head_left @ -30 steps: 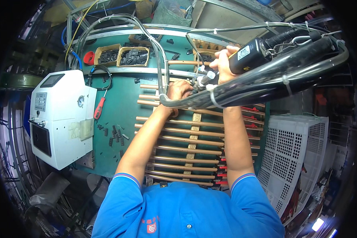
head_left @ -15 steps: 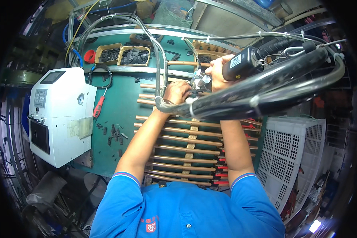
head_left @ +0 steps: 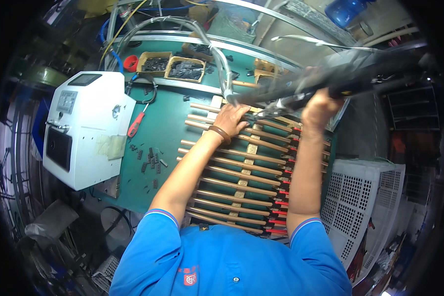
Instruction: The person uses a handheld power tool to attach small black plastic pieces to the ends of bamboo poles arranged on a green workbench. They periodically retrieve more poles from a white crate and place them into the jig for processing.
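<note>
My left hand (head_left: 230, 119) lies over the far copper-coloured rods (head_left: 202, 107), fingers stretched to the right and apart. Its fingertips are beside the metal tip of a black handheld power tool, and a small dark part there is mostly hidden. My right hand (head_left: 321, 112), smeared by motion, is closed round the black power tool (head_left: 348, 89), which trails thick cables. Below my hands, several more rods (head_left: 239, 173) lie side by side across a pale slotted strip (head_left: 241, 185). Red and black fittings (head_left: 280, 203) sit at their right ends.
On the left stands a white machine (head_left: 86, 130); a red-handled screwdriver (head_left: 136, 124) lies beside it. Small dark pieces (head_left: 153, 162) are scattered on the green tabletop (head_left: 170, 135). Boxes of black parts (head_left: 185, 69) and a red cup (head_left: 130, 63) are at the back. White crates (head_left: 352, 197) stand right.
My right hand has moved right and slightly nearer with the power tool, and the cables have swung right with it. My left hand has stayed at the far rods, its fingers now more spread.
</note>
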Available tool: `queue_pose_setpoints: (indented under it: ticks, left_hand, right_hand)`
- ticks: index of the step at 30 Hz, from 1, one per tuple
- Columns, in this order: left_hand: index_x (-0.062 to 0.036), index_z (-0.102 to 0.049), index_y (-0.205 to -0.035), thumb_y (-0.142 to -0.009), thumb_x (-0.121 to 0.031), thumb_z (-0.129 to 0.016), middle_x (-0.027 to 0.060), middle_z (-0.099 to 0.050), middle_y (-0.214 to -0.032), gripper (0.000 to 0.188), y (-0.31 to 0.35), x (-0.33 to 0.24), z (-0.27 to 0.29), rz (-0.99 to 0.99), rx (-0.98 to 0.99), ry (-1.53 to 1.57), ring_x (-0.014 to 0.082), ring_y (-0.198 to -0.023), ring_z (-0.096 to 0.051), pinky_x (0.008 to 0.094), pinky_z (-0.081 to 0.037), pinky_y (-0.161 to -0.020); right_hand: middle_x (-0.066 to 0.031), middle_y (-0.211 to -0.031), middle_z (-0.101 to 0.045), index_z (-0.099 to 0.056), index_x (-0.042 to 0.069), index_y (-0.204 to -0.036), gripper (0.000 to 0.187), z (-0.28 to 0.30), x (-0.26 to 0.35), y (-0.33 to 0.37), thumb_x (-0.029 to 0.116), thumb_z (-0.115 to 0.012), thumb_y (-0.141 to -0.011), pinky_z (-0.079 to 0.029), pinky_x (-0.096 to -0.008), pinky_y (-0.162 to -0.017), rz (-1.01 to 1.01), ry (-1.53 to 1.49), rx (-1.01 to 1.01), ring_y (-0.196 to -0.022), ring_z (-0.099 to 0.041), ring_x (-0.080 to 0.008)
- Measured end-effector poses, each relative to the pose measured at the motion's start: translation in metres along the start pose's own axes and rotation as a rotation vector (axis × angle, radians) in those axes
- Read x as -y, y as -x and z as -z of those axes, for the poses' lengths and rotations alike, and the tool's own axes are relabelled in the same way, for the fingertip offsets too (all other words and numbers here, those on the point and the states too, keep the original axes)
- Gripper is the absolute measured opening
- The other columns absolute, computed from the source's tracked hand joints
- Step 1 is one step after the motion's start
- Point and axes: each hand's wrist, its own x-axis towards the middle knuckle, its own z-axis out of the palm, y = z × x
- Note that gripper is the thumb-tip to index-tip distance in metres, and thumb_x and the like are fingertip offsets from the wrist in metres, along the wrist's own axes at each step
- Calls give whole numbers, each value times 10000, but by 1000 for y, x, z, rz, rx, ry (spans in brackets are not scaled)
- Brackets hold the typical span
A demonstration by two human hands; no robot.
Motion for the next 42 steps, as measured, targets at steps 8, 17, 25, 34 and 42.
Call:
queue_pose_setpoints:
  ticks: [8,17,25,34,42]
  left_hand:
    - [-61,-650,-868,-757,-38,-681,92,-621,-884,117,151,-16,91,446,-667,-180,242,-799,-610,316,-491,-711]
    - [-102,-644,-870,-721,-204,-762,42,-634,-849,216,246,42,135,985,-446,-246,220,-718,-623,359,-496,-638]
    - [-85,-661,-908,-762,-153,-716,85,-657,-896,170,226,78,131,978,-233,-424,251,-833,-642,377,-510,-732]
    - [-41,-622,-894,-743,-87,-746,60,-658,-836,200,113,-38,68,454,-89,508,161,-719,-648,289,-538,-642]
    - [-94,-638,-895,-711,-110,-748,81,-639,-888,215,38,-46,-21,254,-94,212,302,-801,-630,391,-500,-676]
  right_hand:
    - [-117,-895,-654,-627,-29,-968,207,4,70,0,22,-633,-768,-502,-279,-631,5,137,-11,-721,-623,-186]
    - [-89,-777,-604,-591,-14,-861,76,40,59,27,19,-631,-805,-491,-281,-609,-30,183,36,-645,-597,-177]
    - [-110,-835,-641,-588,-26,-995,202,27,66,44,1,-644,-803,-476,-238,-611,-89,128,51,-642,-594,-123]
    - [-123,-778,-656,-569,-37,-1021,267,31,51,28,-14,-651,-768,-485,-254,-572,-50,103,74,-582,-606,-137]
    - [-68,-774,-638,-560,-27,-1027,265,39,44,40,-44,-619,-769,-505,-230,-601,-67,105,110,-610,-611,-108]
